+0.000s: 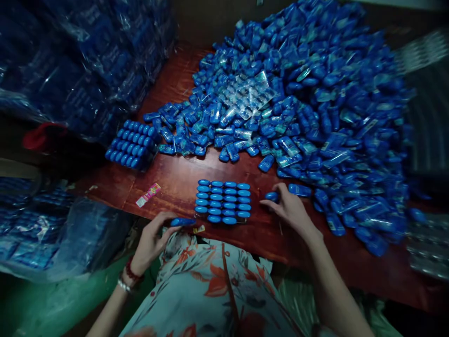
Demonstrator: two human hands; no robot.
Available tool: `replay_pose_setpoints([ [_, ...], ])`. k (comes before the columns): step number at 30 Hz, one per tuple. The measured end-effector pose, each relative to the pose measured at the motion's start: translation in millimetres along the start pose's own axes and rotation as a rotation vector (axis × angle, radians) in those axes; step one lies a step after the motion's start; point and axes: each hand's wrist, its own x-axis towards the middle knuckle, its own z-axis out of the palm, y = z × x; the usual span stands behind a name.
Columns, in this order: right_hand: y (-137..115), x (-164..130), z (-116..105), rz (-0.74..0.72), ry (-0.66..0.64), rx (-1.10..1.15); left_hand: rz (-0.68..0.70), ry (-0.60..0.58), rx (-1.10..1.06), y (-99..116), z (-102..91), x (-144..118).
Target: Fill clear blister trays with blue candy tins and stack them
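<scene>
Dim light falls on a red-brown wooden table (168,182) seen from the head camera, where a neat block of blue packets (223,201) lies in rows near the front edge. Just left of the block, the left hand (151,241) pinches one blue packet (182,222) at the table's edge. Just right of it, the right hand (291,210) closes its fingertips on another packet (271,196) drawn from the loose heap (315,107) beyond. Setting each piece square against the block's end rows would likely keep the grid tidy. A finished block (132,144) sits behind and left.
</scene>
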Motion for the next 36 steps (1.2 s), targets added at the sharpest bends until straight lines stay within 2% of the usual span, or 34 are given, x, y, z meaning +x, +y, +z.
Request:
replay_pose_setpoints([
  [2,-0.3,-22.1,0.6,0.125,0.1,0.338,0.05,-0.008,0.026,6.4,17.9,1.0],
  [5,-14.7,-56.3,6.2,0.207,0.029,0.774,0.18,-0.061,0.145,8.2,35.6,9.5],
  [7,-27.8,-75.0,17.7,0.181,0.0,0.897,0.303,-0.126,0.257,7.0,37.5,16.1],
  [9,-37.9,-87.4,34.8,0.103,0.059,0.855,0.42,-0.194,0.363,6.4,34.0,23.0],
  [12,-43.6,-94.9,58.2,-0.119,0.144,0.575,0.558,-0.297,0.469,8.0,27.3,32.6],
  [14,-44.9,-94.6,63.7,-0.262,0.157,0.332,0.609,-0.368,0.494,9.5,25.5,37.0],
  [16,-49.3,-91.5,59.6,-0.356,0.132,0.082,0.621,-0.424,0.514,9.9,26.2,39.0],
  [18,-58.8,-87.0,50.6,-0.424,0.07,-0.152,0.601,-0.436,0.548,9.1,28.6,38.5],
  [21,-77.4,-80.4,41.5,-0.483,0.008,-0.399,0.572,-0.379,0.563,6.4,33.4,35.2],
  [24,-88.9,-79.9,43.2,-0.462,0.059,-0.515,0.55,-0.304,0.503,2.0,36.7,31.3],
  [26,-87.8,-84.8,46.2,-0.437,0.134,-0.519,0.518,-0.233,0.435,-1.9,37.6,28.1],
  [28,-79.5,-90.4,48.5,-0.39,0.245,-0.435,0.41,-0.114,0.327,-5.4,39.8,24.0],
  [30,-66.7,-90.5,51.2,-0.286,0.367,-0.236,0.202,0.038,0.161,-7.1,47.0,20.4],
  [32,-54.3,-80.8,57.3,-0.122,0.44,0.053,-0.037,0.132,-0.041,-6.1,61.5,20.1],
  [34,-47.7,-62.5,68.8,0.034,0.428,0.354,-0.206,0.122,-0.205,-3.0,80.9,25.0],
  [36,-49.4,-42.7,84.2,0.12,0.374,0.602,-0.262,0.084,-0.32,0.8,98.9,33.7],
])
